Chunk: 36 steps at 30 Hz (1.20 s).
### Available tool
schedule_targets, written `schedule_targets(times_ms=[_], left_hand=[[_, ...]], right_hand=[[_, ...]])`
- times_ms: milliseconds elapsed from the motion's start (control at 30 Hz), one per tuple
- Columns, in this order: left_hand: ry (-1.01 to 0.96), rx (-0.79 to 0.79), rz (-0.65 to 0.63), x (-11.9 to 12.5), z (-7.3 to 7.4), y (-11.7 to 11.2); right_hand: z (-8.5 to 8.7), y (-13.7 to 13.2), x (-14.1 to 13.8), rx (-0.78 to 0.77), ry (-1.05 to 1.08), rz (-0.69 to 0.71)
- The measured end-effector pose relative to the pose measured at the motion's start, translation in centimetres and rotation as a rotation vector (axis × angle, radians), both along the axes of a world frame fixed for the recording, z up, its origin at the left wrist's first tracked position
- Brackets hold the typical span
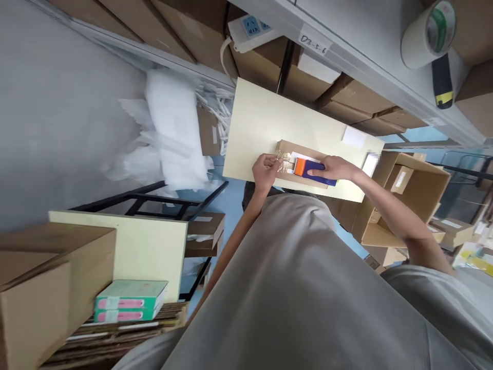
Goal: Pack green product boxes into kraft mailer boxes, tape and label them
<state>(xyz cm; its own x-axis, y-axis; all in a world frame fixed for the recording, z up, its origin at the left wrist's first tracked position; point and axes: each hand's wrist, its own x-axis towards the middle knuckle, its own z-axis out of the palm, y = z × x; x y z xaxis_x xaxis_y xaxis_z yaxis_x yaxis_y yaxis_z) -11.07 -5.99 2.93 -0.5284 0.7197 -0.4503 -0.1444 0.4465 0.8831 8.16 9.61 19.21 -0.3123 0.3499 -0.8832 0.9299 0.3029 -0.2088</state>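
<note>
A small brown cardboard box [285, 149] with a white label lies on a pale yellow table [262, 121]. My right hand [334, 168] is closed round an orange and blue tape dispenser [308, 168] pressed on the box top. My left hand [265, 170] pinches the clear tape's end at the box's left edge. Shiny tape stretches between the two hands.
An open cardboard carton [400, 200] stands right of the table. White foam bags [173, 133] are piled at the left. Shelves hold boxes, a power strip [250, 28] and a tape roll [429, 33]. Nearer are another table, flat cartons and a green-pink box [129, 300].
</note>
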Motion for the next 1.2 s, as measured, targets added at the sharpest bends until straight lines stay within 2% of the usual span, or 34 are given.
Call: schedule_targets(times_ms=[67,133,333,400,467,700,900,1067,1200], left_hand=[[0.008,-0.041,0.054,0.3,-0.2,0.1],[0.006,-0.074,0.108,0.4,-0.4,0.2],[0.039,-0.141,0.226,0.9,-0.4,1.0],[0.079,-0.156,0.234,1.2,-0.2,1.3],[0.121,-0.165,0.234,1.5,-0.1,1.5],[0.165,-0.195,0.265,2.0,0.5,1.8],[0.201,-0.228,0.263,1.6,0.3,1.9],[0.235,-0.238,0.269,1.8,0.2,2.0],[0.266,-0.241,0.283,2.3,0.3,2.1]], right_hand=[[0.2,0.2,0.6,-0.041,0.013,0.01],[0.9,0.7,2.4,-0.076,0.023,0.015],[3.1,2.6,13.9,-0.145,-0.066,-0.004],[2.9,2.6,16.8,-0.171,-0.059,-0.037],[2.1,2.4,18.3,-0.212,-0.033,-0.072],[-1.8,2.0,18.9,-0.246,0.022,-0.132],[-2.4,1.8,19.8,-0.229,0.062,-0.094],[-3.0,1.4,20.7,-0.053,-0.048,-0.02],[-5.4,-0.8,19.8,0.078,-0.027,-0.112]])
